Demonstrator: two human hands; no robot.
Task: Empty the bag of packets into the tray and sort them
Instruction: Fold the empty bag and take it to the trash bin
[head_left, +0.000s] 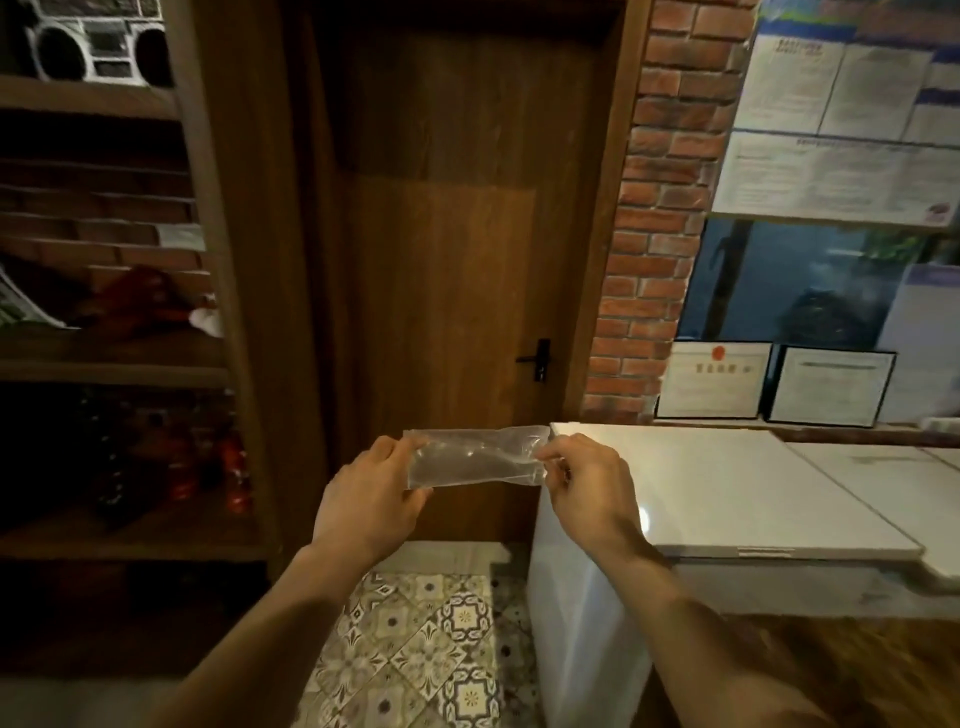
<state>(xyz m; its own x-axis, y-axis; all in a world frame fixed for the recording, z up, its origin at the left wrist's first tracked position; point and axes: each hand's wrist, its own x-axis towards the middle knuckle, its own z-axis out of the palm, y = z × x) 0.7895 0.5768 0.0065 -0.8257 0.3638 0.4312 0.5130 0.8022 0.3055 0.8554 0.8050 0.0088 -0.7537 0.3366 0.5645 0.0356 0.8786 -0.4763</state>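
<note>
A clear plastic bag (475, 460) is stretched flat and level between both hands, in front of a wooden door. My left hand (371, 499) pinches its left end and my right hand (584, 488) pinches its right end. The bag looks see-through and I can make out no packets inside it. No tray and no loose packets are in view.
A white chest freezer (727, 499) stands to the right with its lid closed. Wooden shelves (114, 358) with red items fill the left side. The closed door (441, 260) is straight ahead, a brick pillar (654, 234) beside it. Patterned floor tiles (431, 644) lie below my arms.
</note>
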